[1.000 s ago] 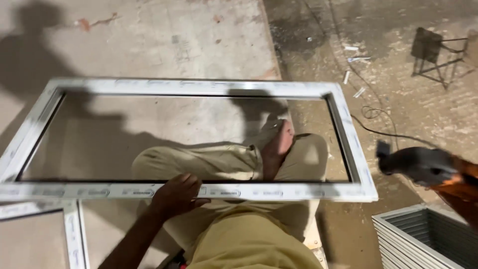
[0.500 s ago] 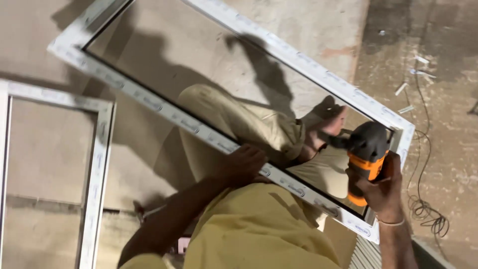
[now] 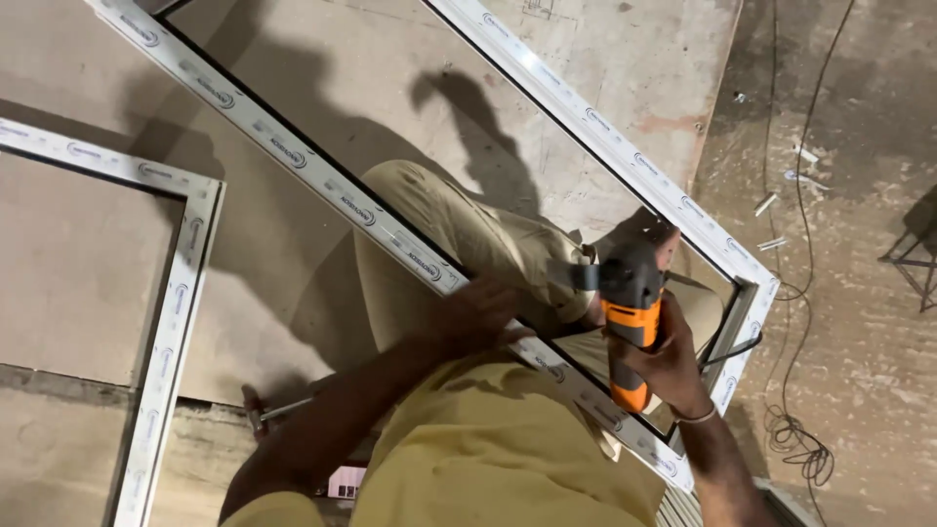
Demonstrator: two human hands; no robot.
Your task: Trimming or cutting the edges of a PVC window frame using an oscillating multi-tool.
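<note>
Right hand (image 3: 673, 366) grips orange power tool (image 3: 631, 322) over white window frame (image 3: 390, 234)

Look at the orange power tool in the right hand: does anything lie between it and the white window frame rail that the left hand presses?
Nothing visible does. The orange power tool, gripped by the right hand, hangs just above the white window frame, beside the left hand. Only the person's trousered leg lies beneath.

We see a pale board floor (image 3: 322, 117) crossed by hard shadows, giving way at three o'clock to darker bare concrete (image 3: 859, 244) with a thin black cable (image 3: 795, 429) coiled at four o'clock and white offcuts (image 3: 766, 203) scattered nearby.
</note>
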